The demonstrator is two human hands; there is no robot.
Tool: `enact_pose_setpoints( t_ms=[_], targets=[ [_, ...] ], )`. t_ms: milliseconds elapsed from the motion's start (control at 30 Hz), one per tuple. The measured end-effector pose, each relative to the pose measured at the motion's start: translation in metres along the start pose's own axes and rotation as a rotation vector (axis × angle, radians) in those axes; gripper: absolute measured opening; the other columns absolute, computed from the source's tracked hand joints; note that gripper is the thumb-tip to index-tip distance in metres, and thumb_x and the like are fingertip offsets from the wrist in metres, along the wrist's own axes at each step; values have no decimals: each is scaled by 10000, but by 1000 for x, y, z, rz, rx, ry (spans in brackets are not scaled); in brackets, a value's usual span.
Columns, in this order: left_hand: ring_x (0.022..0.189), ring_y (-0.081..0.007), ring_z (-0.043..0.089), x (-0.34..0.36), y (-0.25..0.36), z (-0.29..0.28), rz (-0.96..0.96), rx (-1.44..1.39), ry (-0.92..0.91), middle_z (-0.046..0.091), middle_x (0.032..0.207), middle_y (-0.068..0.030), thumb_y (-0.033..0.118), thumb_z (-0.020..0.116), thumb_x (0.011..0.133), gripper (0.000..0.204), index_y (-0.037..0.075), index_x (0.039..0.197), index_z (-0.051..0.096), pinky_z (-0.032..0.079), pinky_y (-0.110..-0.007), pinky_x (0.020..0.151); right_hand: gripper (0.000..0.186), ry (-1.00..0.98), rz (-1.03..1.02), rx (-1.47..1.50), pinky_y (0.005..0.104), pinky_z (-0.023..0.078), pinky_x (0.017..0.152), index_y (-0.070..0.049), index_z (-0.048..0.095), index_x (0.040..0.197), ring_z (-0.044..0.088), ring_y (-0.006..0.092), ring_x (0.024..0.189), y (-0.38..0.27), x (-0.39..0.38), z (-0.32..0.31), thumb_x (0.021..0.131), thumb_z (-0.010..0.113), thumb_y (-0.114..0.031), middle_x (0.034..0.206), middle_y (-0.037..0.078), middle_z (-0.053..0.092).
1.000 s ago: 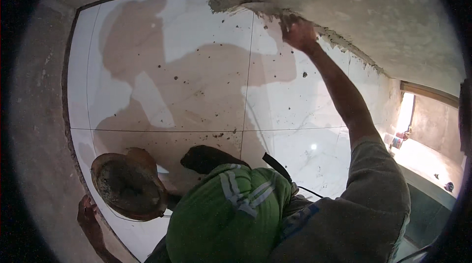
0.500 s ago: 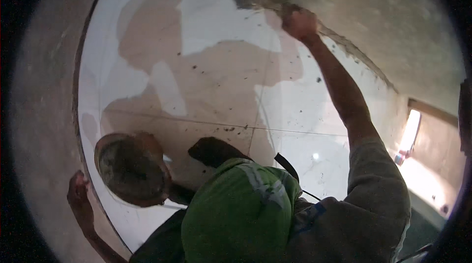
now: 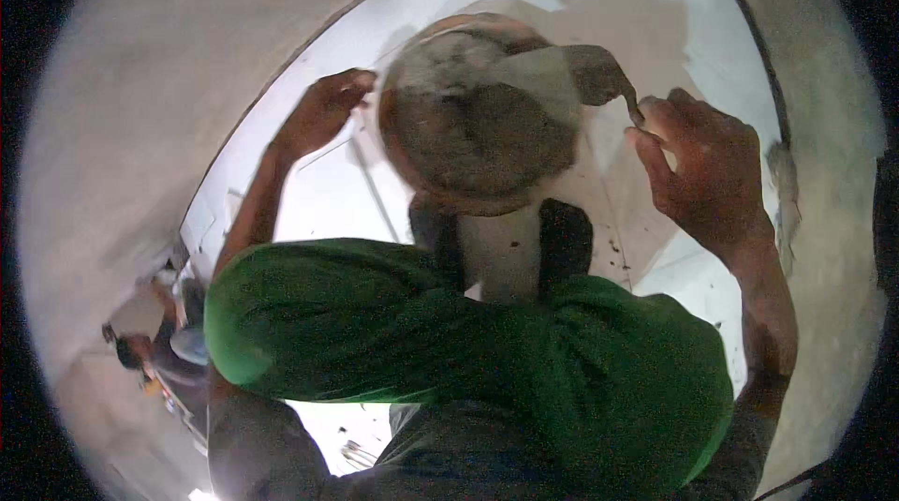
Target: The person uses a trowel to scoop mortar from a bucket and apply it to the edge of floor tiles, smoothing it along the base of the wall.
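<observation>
Right hand (image 3: 702, 164) gripping blurred trowel (image 3: 590, 75), mortar (image 3: 454, 131) partly covered, left hand (image 3: 323, 112) near pan (image 3: 478, 205)

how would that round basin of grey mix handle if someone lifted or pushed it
The basin is likely heavy for its size, given the broad mass of grey mix inside. Pushed, it would probably slide rather than roll, sitting open side up on smooth-looking white tiles.

The basin (image 3: 473, 205), green-clad lap (image 3: 328, 314) and tiled floor (image 3: 323, 197) are viewed steeply downward, from close above, by a head-worn fisheye.
</observation>
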State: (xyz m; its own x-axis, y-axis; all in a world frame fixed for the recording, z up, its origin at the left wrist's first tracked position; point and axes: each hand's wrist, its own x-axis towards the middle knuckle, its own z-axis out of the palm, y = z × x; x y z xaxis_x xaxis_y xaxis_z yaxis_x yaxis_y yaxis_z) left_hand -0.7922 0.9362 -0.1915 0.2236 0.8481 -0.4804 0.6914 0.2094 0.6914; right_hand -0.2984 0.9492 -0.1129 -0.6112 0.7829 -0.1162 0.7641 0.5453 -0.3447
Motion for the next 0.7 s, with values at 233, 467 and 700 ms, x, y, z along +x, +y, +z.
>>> enact_pose_setpoints(
  t_ms=[233,467,700],
  targets=[
    [907,-140,666,17,-43,64,529,-120,405,743,991,-95,129,640,928,203,24,1082,720,564,-328,842,154,-117,-203,-395,507,484,827,-44,661,1011,634,384,926,-91,111,38,869,651,-104,976,185,656],
    [902,-122,619,1,-38,67,232,-511,398,703,908,-71,339,583,1060,341,14,1035,683,525,-349,876,126,-319,-438,-217,515,472,727,-14,645,728,616,409,811,-90,147,64,838,595,-48,812,236,631],
    [800,-155,625,3,-36,54,270,-394,319,721,907,-120,421,530,1071,462,-1,1010,707,524,-344,844,147,-423,-367,-52,474,459,757,-8,627,927,573,382,789,-35,109,30,914,636,-154,802,198,601]
  ],
)
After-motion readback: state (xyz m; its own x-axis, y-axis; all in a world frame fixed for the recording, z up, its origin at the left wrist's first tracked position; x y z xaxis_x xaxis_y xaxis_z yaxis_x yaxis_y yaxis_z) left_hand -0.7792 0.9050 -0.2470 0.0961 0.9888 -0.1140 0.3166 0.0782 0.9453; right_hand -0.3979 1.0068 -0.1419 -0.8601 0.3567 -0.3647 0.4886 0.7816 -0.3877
